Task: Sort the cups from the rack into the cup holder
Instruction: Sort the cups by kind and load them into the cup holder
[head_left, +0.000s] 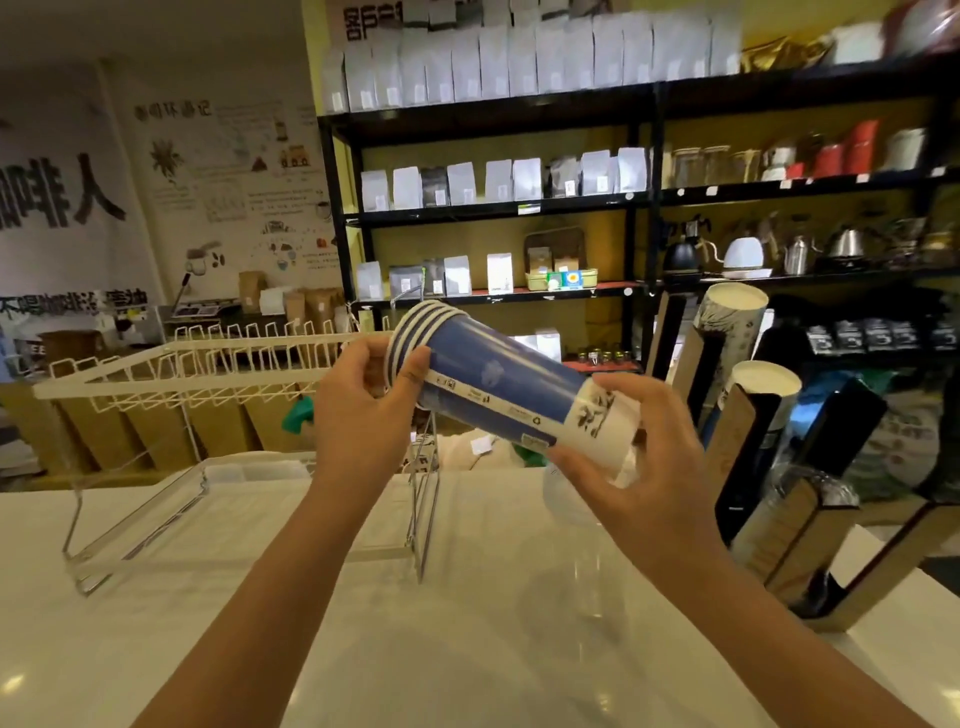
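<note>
Both hands hold a nested stack of cups sideways above the table: left hand at the rims, right hand at the base. The loosely nested cups could slide apart when tipped toward the holder, where two slots look already filled.

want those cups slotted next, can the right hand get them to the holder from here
Probably yes: the right hand holds the cups' base end, the holder stands just to its right, and nothing lies between. The left hand would have to let go.
</note>
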